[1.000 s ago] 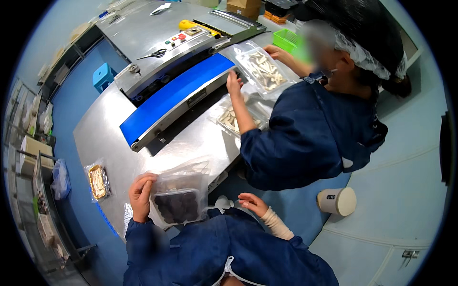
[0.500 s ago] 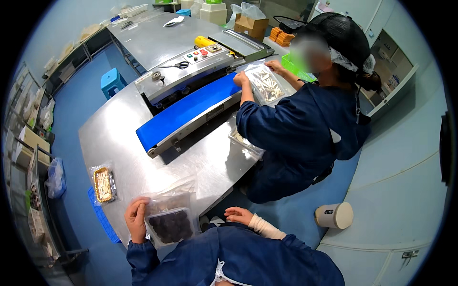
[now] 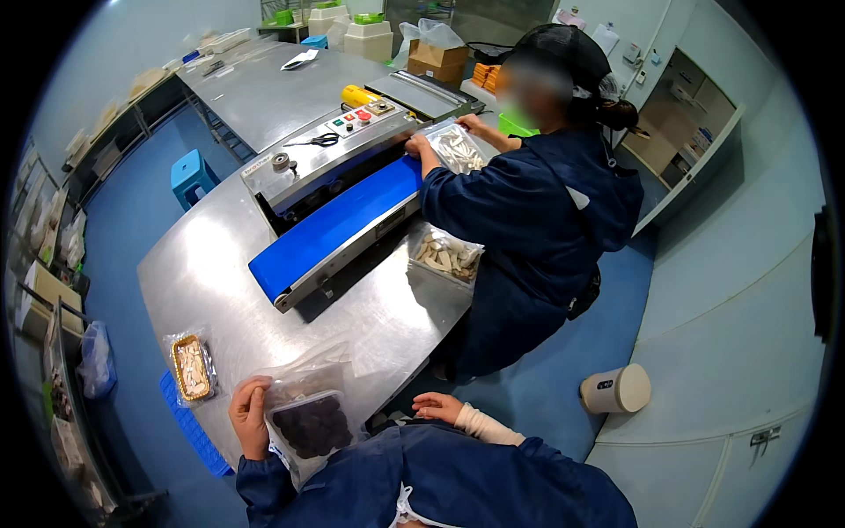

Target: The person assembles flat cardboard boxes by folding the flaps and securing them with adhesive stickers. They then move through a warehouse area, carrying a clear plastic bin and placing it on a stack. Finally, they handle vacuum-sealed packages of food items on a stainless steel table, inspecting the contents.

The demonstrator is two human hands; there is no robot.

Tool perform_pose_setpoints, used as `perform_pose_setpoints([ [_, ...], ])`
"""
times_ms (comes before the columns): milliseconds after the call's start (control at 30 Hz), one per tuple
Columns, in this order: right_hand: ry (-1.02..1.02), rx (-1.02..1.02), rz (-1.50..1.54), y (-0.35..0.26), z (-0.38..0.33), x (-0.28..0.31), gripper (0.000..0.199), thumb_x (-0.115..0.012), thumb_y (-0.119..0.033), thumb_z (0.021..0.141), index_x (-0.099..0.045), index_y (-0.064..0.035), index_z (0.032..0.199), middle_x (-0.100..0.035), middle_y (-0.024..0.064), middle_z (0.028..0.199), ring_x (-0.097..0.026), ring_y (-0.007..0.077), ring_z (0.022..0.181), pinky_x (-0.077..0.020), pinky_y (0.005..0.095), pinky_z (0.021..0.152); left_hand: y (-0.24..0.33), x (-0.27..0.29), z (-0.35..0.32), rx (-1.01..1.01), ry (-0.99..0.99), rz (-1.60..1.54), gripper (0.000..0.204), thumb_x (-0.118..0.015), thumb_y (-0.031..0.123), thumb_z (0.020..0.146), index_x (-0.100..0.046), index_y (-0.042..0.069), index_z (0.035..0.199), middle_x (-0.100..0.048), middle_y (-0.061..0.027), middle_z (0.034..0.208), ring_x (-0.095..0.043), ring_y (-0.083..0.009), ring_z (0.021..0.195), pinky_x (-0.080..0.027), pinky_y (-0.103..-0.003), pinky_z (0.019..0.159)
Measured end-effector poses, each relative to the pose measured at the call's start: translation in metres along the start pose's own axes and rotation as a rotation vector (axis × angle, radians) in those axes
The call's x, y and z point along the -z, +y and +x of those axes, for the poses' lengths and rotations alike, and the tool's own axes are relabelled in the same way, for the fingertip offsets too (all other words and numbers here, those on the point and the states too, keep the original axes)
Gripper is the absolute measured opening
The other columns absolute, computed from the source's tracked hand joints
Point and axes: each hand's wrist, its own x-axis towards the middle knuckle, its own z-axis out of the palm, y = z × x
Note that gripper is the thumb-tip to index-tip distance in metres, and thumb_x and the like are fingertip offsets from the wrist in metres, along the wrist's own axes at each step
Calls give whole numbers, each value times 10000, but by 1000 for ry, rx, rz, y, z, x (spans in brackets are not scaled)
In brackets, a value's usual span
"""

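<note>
A clear plastic bag (image 3: 304,370) with a tray of dark, round pieces (image 3: 312,425) inside stands at the table's near edge, close to my body. My left hand (image 3: 251,418) pinches this bag by its left upper side. To the right, past the table edge, my right hand (image 3: 437,407) is held in the air with its fingers stretched out and nothing in it. Left of the bag, a gold-rimmed tray of pale slices (image 3: 192,368), wrapped in clear film, lies on the steel table (image 3: 207,273).
A sealing machine (image 3: 304,163) with a blue conveyor belt (image 3: 334,233) crosses the table; scissors (image 3: 317,139) lie on it. At its right a co-worker (image 3: 537,202) holds a bag of pale strips (image 3: 455,148). Another bag of pale slices (image 3: 447,255) sits beside the belt.
The co-worker's bag has moved slightly along the belt, and the bag of pale slices shows more fully. My view has shifted a little; my hands keep nearly the same pose.
</note>
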Motion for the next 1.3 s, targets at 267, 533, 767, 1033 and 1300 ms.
perform_pose_setpoints([
  [267, 27, -10, 41, 7, -5, 5, 373, -571, -151, 809, -461, -48, 1150, -546, 66, 1056, -536, 129, 912, -447, 239, 766, 4, -12, 4, 15, -10, -43, 133, -502, 75, 834, -596, -18, 841, -582, -90, 897, -524, -165, 862, -383, -259, 791],
  [533, 42, -41, -19, 3, -4, 15, 377, -543, -114, 823, -429, -40, 1175, -524, 100, 1113, -540, 182, 979, -440, 261, 806, 1, -17, 14, 10, -15, -34, 120, -496, 48, 827, -593, -18, 849, -576, -96, 907, -522, -169, 869, -386, -259, 792],
  [767, 55, -48, 3, 1, -1, 16, 378, -567, -149, 810, -454, -42, 1154, -538, 81, 1076, -533, 143, 932, -444, 254, 775, -2, -18, 16, 38, 0, -18, 123, -488, 40, 827, -592, -18, 855, -576, -93, 910, -519, -166, 867, -385, -258, 790],
  [1033, 36, -62, 11, 4, 6, 23, 372, -547, -103, 811, -438, -27, 1158, -531, 99, 1085, -530, 159, 957, -437, 267, 824, -7, -21, 20, 52, 2, -10, 121, -496, 46, 828, -596, -19, 851, -578, -91, 908, -519, -165, 868, -385, -252, 784],
  [1300, 28, -51, -9, 3, 11, 28, 384, -575, -140, 800, -454, -25, 1145, -549, 86, 1045, -527, 145, 929, -436, 257, 777, -7, -30, 25, 59, -10, 14, 129, -503, 63, 831, -603, -18, 848, -582, -88, 904, -523, -159, 862, -384, -252, 780],
])
